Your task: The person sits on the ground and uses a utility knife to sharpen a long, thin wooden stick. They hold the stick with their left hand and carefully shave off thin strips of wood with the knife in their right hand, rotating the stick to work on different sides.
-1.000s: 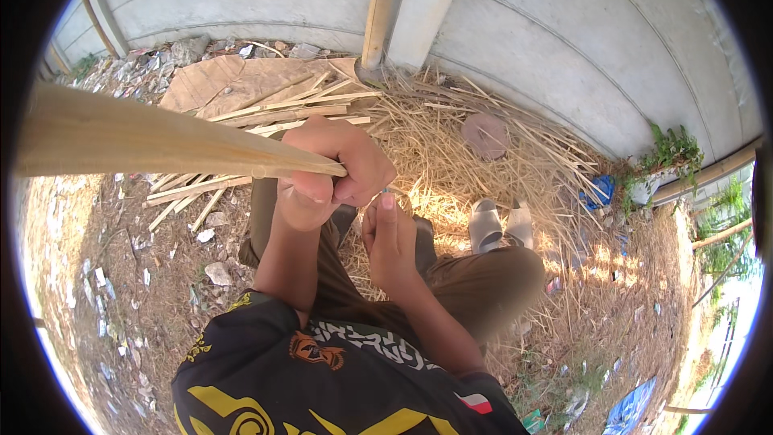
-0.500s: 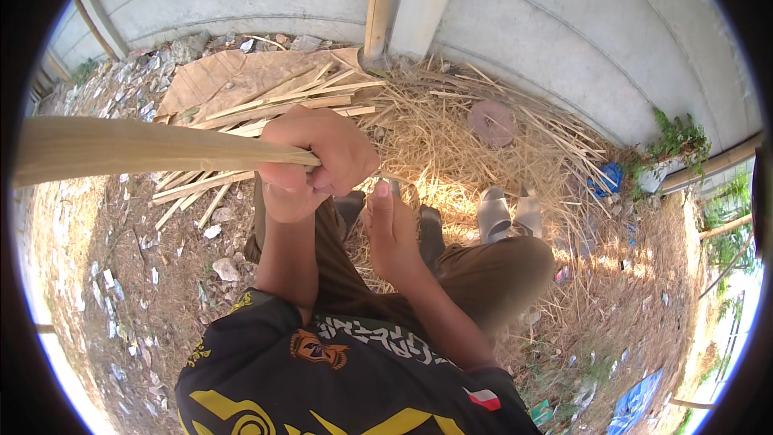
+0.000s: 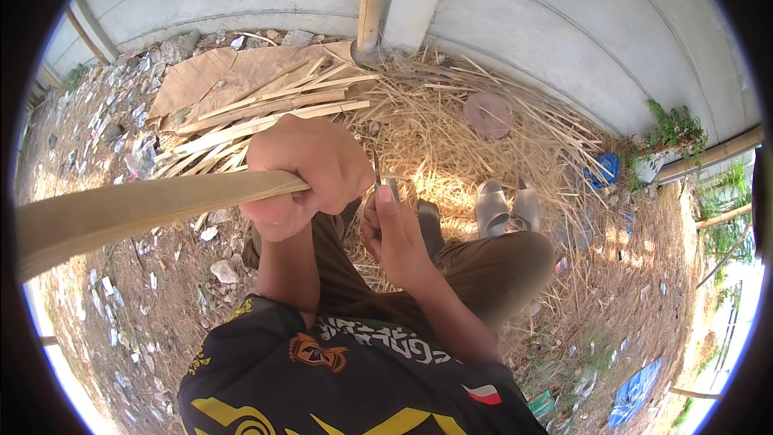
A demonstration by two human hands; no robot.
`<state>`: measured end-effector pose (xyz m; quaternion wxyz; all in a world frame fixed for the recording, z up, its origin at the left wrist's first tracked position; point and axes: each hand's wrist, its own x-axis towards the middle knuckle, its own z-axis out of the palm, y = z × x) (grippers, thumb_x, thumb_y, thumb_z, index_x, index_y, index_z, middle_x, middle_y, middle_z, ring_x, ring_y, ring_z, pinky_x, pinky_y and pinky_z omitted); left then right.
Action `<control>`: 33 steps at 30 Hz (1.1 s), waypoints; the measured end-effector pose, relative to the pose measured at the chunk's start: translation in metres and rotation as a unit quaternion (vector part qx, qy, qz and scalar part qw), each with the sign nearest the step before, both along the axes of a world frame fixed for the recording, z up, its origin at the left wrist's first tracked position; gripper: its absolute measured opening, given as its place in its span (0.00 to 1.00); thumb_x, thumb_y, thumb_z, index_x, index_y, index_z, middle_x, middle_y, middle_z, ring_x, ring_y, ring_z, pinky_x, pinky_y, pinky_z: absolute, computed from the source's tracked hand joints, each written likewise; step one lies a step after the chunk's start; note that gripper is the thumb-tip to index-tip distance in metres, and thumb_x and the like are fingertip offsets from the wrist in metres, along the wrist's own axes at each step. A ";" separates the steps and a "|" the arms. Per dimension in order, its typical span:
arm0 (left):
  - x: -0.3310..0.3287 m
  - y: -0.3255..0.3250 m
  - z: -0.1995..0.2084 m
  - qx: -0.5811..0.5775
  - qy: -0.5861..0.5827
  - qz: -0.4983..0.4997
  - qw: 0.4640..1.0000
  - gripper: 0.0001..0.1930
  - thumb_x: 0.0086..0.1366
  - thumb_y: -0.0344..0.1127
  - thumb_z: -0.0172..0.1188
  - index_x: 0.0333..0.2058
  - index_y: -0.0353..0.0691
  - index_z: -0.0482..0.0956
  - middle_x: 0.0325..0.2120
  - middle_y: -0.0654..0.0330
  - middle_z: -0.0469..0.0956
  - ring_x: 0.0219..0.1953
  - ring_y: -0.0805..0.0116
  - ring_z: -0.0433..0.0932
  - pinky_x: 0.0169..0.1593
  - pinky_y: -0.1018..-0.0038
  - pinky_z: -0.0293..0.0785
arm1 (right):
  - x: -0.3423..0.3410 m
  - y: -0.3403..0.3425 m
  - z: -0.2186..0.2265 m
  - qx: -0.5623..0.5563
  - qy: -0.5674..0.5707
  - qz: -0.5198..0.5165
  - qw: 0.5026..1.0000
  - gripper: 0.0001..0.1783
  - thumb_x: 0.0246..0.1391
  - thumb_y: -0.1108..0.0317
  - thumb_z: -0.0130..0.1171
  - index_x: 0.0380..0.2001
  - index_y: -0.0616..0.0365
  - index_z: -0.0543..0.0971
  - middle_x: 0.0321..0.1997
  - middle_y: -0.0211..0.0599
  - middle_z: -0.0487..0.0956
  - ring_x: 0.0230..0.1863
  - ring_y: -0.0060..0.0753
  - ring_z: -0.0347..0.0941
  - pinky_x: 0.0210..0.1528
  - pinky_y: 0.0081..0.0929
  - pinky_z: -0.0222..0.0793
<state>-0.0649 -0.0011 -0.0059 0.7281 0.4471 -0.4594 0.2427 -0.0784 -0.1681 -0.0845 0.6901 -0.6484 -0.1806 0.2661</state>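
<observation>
Left hand (image 3: pixel 302 173): fist clenched around the bamboo strip (image 3: pixel 145 209).
Right hand (image 3: pixel 394 229): fingers curled on a small blade (image 3: pixel 385 181), at the strip's near end.
Strip: runs leftward from the fist.
Split bamboo pile (image 3: pixel 258 117): beyond the fist.
Sandals (image 3: pixel 507 205): right of the fist.

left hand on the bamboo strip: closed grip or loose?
Closed grip. The left hand is fisted around the bamboo strip, fingers curled over it; the strip runs out to the left.

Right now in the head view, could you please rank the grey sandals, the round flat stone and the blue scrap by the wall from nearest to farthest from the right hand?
From the right hand:
1. Grey sandals, just right of it on the straw.
2. Round flat stone, up and right, nearer the wall.
3. Blue scrap, far right at the wall's foot.
</observation>
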 end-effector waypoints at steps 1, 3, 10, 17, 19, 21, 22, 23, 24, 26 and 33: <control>0.001 0.000 -0.001 -0.005 -0.008 0.000 1.000 0.37 0.73 0.73 0.42 0.17 0.47 0.61 0.06 0.72 0.58 0.05 0.76 0.53 0.11 0.76 0.50 | -0.001 0.002 -0.004 0.001 -0.019 -0.010 1.000 0.33 0.77 0.38 0.31 0.22 0.49 0.59 0.16 0.21 0.56 0.15 0.15 0.51 0.19 0.20 0.48; 0.004 0.008 -0.003 -0.006 0.002 -0.005 1.000 0.37 0.73 0.73 0.43 0.17 0.47 0.61 0.07 0.72 0.58 0.06 0.76 0.53 0.11 0.76 0.51 | 0.000 0.005 -0.017 -0.007 -0.044 -0.025 0.999 0.33 0.77 0.38 0.31 0.22 0.49 0.59 0.16 0.20 0.55 0.16 0.15 0.51 0.19 0.21 0.48; 0.007 0.016 -0.005 -0.012 -0.008 -0.031 0.999 0.36 0.72 0.74 0.44 0.18 0.48 0.62 0.08 0.71 0.60 0.06 0.75 0.56 0.11 0.77 0.53 | 0.004 0.008 -0.034 -0.001 -0.019 -0.028 0.999 0.33 0.78 0.40 0.33 0.22 0.50 0.59 0.19 0.20 0.56 0.20 0.14 0.51 0.23 0.20 0.49; 0.010 0.011 -0.003 0.015 -0.032 -0.033 0.999 0.35 0.74 0.72 0.43 0.19 0.48 0.62 0.08 0.72 0.59 0.06 0.77 0.56 0.10 0.78 0.53 | -0.004 0.011 -0.026 0.029 -0.082 -0.046 0.995 0.32 0.78 0.42 0.34 0.22 0.51 0.60 0.18 0.20 0.56 0.20 0.15 0.52 0.24 0.22 0.51; 0.010 0.022 -0.001 0.029 -0.015 -0.050 0.998 0.35 0.74 0.72 0.43 0.19 0.49 0.62 0.08 0.72 0.59 0.06 0.78 0.56 0.10 0.79 0.52 | 0.007 0.009 -0.045 -0.056 -0.023 -0.040 0.997 0.32 0.79 0.45 0.34 0.27 0.60 0.67 0.20 0.33 0.62 0.24 0.26 0.58 0.30 0.32 0.58; 0.011 0.027 -0.006 0.018 -0.021 -0.057 0.998 0.35 0.74 0.72 0.43 0.19 0.49 0.61 0.08 0.71 0.60 0.06 0.79 0.55 0.10 0.79 0.50 | 0.015 0.008 -0.053 -0.110 0.001 -0.042 0.993 0.34 0.79 0.46 0.33 0.29 0.64 0.70 0.21 0.39 0.65 0.26 0.32 0.61 0.33 0.38 0.63; 0.011 0.027 -0.006 0.018 -0.023 -0.058 0.998 0.35 0.74 0.72 0.43 0.19 0.49 0.61 0.08 0.71 0.60 0.06 0.79 0.55 0.11 0.79 0.49 | 0.017 0.008 -0.055 -0.120 -0.003 -0.046 0.992 0.34 0.79 0.45 0.33 0.29 0.64 0.70 0.21 0.39 0.64 0.27 0.32 0.61 0.34 0.37 0.63; 0.012 0.026 -0.006 0.015 -0.026 -0.058 0.998 0.35 0.74 0.72 0.43 0.20 0.49 0.61 0.08 0.71 0.60 0.06 0.79 0.55 0.11 0.79 0.49 | 0.018 0.007 -0.056 -0.134 -0.008 -0.049 0.990 0.34 0.79 0.45 0.33 0.29 0.64 0.70 0.22 0.38 0.64 0.28 0.31 0.61 0.34 0.37 0.63; 0.012 0.027 -0.005 0.017 -0.025 -0.064 0.998 0.34 0.74 0.72 0.43 0.20 0.49 0.61 0.08 0.71 0.60 0.06 0.80 0.55 0.11 0.79 0.49 | 0.017 0.009 -0.058 -0.099 0.002 -0.055 0.994 0.33 0.79 0.43 0.33 0.27 0.60 0.67 0.20 0.32 0.62 0.25 0.26 0.58 0.31 0.33 0.59; 0.013 0.027 -0.003 0.015 -0.024 -0.078 0.997 0.34 0.74 0.72 0.43 0.20 0.49 0.61 0.08 0.71 0.60 0.07 0.80 0.54 0.11 0.79 0.48 | 0.014 0.013 -0.061 -0.033 0.021 -0.067 0.997 0.33 0.78 0.41 0.33 0.23 0.53 0.62 0.18 0.21 0.56 0.20 0.15 0.52 0.24 0.23 0.52; 0.011 0.027 -0.004 0.019 -0.020 -0.037 0.999 0.33 0.74 0.72 0.44 0.20 0.50 0.60 0.09 0.72 0.60 0.07 0.81 0.53 0.12 0.80 0.47 | 0.003 0.017 -0.034 0.016 -0.018 -0.041 0.999 0.30 0.78 0.42 0.35 0.24 0.49 0.62 0.19 0.19 0.57 0.19 0.13 0.53 0.21 0.21 0.50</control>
